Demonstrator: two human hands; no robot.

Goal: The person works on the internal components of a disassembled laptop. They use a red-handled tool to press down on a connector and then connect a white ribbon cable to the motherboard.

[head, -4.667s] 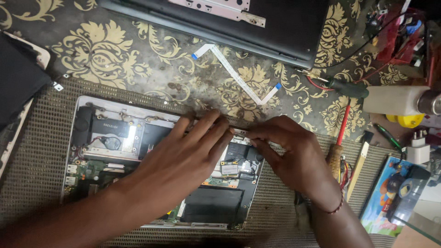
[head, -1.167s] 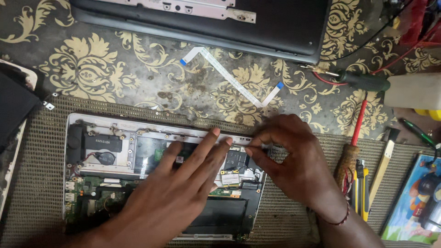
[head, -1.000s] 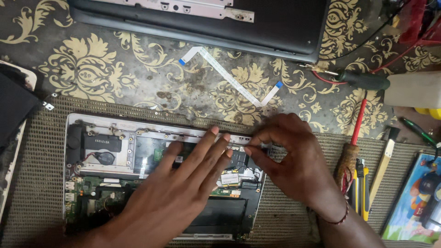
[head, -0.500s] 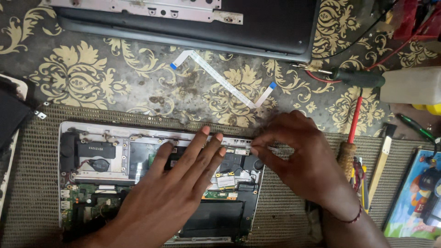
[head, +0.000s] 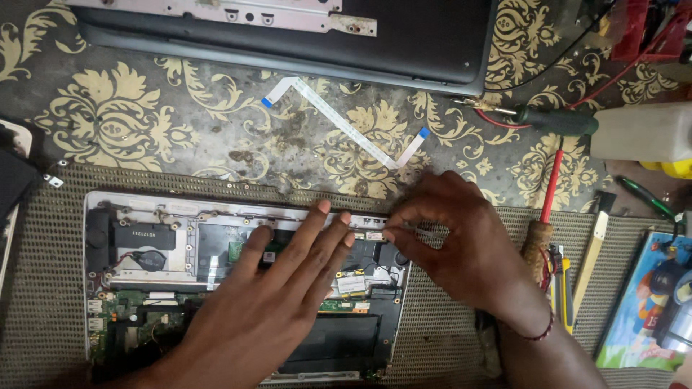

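Two hands work on the opened laptop base near the tabletop's front edge; the left hand lies flat, fingers spread, steadying it; the right hand pinches a small part I cannot identify at its rear rim.

An opened laptop base with its circuit board bared lies on a woven mat over the patterned counter. The left hand lies flat across the board, fingers spread toward the upper edge. The right hand pinches at the top right corner of the base, fingertips together. A white ribbon cable lies loose beyond, and a red-shafted screwdriver rests just right of the hand
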